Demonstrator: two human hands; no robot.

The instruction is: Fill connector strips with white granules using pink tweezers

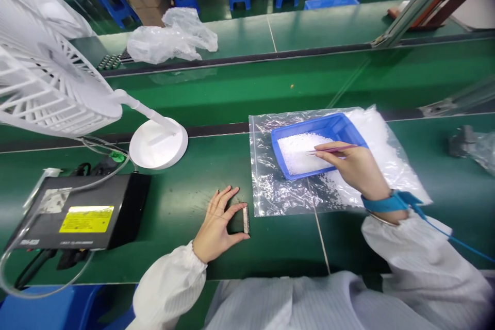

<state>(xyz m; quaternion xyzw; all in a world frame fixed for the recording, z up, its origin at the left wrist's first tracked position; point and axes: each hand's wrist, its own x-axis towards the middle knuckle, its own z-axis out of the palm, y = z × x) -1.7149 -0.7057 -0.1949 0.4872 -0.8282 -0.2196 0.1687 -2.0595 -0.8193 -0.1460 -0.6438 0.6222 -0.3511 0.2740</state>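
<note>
Between the thumb and index finger of my left hand (pixel 218 224), a small pale narrow strip (pixel 246 220) is gripped by its two ends on the green table. The other fingers of that hand are stretched forward. My right hand (pixel 358 167) pinches thin reddish tweezers (pixel 336 149), their tips over the white granules (pixel 299 150) in a blue tray (pixel 285 167). Whether the tips hold a granule is too small to tell. Under the tray lies a clear plastic bag (pixel 266 201), with more white granules (pixel 377 136) in its right part. A blue wrist strap (pixel 386 203) circles my right wrist.
To the left stand a black box (pixel 88 211) with a yellow label and a white fan (pixel 58 67) on a round base (pixel 159 144). Cables and tubing run around the box. Crumpled plastic (pixel 172 36) lies on the bench opposite, and a metal post (pixel 421 5) rises at right.
</note>
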